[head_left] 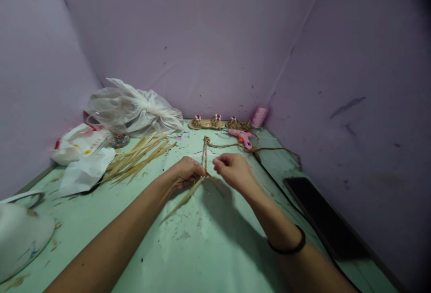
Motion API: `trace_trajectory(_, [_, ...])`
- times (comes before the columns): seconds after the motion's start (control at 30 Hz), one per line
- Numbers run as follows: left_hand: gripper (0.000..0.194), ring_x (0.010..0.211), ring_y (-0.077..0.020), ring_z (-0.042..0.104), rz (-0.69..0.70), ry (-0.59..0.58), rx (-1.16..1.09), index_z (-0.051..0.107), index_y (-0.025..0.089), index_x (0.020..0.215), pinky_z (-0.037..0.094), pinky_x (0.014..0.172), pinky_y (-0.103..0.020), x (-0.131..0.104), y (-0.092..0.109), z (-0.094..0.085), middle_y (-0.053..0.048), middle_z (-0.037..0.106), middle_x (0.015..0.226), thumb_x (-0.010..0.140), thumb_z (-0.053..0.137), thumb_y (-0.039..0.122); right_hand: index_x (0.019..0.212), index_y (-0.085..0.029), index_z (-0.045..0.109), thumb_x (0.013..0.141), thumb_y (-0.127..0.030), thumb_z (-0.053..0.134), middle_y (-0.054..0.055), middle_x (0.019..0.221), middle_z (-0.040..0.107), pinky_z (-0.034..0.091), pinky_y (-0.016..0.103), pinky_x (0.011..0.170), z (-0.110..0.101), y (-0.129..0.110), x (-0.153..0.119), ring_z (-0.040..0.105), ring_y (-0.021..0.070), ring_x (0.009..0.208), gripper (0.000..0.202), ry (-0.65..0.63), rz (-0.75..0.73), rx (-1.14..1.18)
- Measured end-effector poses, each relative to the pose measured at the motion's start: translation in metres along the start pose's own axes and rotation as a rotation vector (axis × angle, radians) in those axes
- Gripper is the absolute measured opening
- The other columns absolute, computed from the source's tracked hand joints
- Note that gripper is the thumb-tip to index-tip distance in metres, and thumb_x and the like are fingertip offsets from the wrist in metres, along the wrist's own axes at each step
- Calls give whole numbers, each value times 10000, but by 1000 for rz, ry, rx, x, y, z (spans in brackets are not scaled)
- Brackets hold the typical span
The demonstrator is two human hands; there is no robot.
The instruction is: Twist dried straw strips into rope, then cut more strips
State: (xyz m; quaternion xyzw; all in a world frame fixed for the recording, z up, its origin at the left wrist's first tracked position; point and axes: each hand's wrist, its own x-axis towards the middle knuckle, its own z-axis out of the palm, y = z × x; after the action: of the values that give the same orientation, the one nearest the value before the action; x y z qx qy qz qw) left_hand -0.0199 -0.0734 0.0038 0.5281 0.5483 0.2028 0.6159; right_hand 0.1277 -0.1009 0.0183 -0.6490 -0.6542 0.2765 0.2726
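Note:
A braided straw cord [205,151] runs from the middle of the table toward me. My left hand [186,171] pinches its near end, where loose straw strands [184,202] stick out toward me. Just right of the cord, my right hand [232,169] is raised a little with thumb and fingers pressed together; whatever may be between them is hidden. Its wrist wears a black band. From the cord's far end, more braid [225,146] trails right toward a pink glue gun [240,138].
Dry straw strips [139,158] lie left of my hands, before a tied plastic bag [134,108]. Woven straw pieces [206,124] and a pink thread spool [259,117] stand along the wall. At right lie a dark phone-like slab [325,219] and a black cable. A white rounded object [23,239] is near left.

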Motion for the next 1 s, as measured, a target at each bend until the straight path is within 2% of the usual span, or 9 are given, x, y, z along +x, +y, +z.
trace_trajectory(0.07, [127, 299, -24, 181, 3, -14, 2, 477, 151, 545, 73, 323, -188, 1, -1, -1, 84, 295, 363, 494, 557, 236, 691, -124, 606, 712, -246, 476, 36, 621, 600, 349, 194, 482, 1, 4, 7, 501, 98, 517, 180, -17, 128, 253])
trace_trajectory(0.13, [124, 302, -25, 187, 5, -24, 6, 482, 150, 548, 73, 326, -189, 2, -2, -2, 83, 297, 369, 497, 552, 237, 658, -123, 569, 700, -193, 464, 18, 558, 559, 349, 192, 448, 8, 5, 9, 469, 83, 453, 133, -186, 249, 477])
trace_trajectory(0.23, [112, 298, -33, 192, -5, -17, 35, 504, 146, 568, 76, 328, -196, 4, -4, -1, 78, 316, 370, 508, 537, 234, 554, -136, 508, 671, -156, 463, -50, 376, 391, 221, 185, 351, 20, 3, 8, 305, 48, 321, 126, -338, 321, 535])
trace_trajectory(0.43, [47, 320, -37, 263, 75, 33, 264, 515, 115, 449, 162, 351, -194, -1, 2, -1, 45, 372, 334, 488, 505, 140, 475, -135, 476, 601, -147, 510, -85, 323, 303, 114, 199, 351, 28, 10, 9, 198, 18, 309, 130, -269, 252, 497])
trace_trajectory(0.6, [144, 326, -48, 302, 27, -16, 339, 604, 106, 579, 188, 340, -197, -13, 18, -39, -16, 557, 465, 536, 575, 240, 523, -132, 506, 585, -193, 544, -85, 338, 339, 106, 202, 351, 31, 15, 6, 205, 17, 306, 95, -255, 262, 619])
trace_trajectory(0.67, [192, 322, -42, 297, 51, 110, 286, 612, 108, 648, 176, 335, -194, -20, 24, -66, -24, 590, 531, 547, 588, 269, 539, -139, 506, 582, -218, 556, -90, 335, 325, 87, 208, 347, 32, 15, 5, 194, 22, 299, 104, -250, 295, 629])
trace_trajectory(0.83, [159, 360, -55, 351, 135, 744, 194, 588, 104, 670, 251, 371, -184, -33, 24, -128, 22, 504, 452, 545, 577, 201, 529, -149, 485, 594, -268, 571, -89, 337, 315, 76, 213, 344, 32, 15, 5, 183, 24, 299, 161, -262, 293, 621])
trace_trajectory(0.9, [142, 388, -79, 402, 118, 814, 288, 598, 102, 660, 303, 403, -194, -31, 16, -142, 33, 457, 401, 548, 559, 180, 521, -149, 483, 601, -276, 571, -89, 332, 304, 76, 212, 344, 32, 14, 4, 179, 22, 300, 174, -272, 290, 617])
trace_trajectory(1.0, [157, 454, -112, 474, 94, 747, 547, 634, 106, 661, 347, 461, -210, -17, 1, -142, 15, 500, 429, 556, 550, 186, 507, -145, 481, 604, -279, 569, -83, 339, 315, 83, 209, 345, 32, 14, 4, 190, 19, 304, 187, -273, 278, 603])
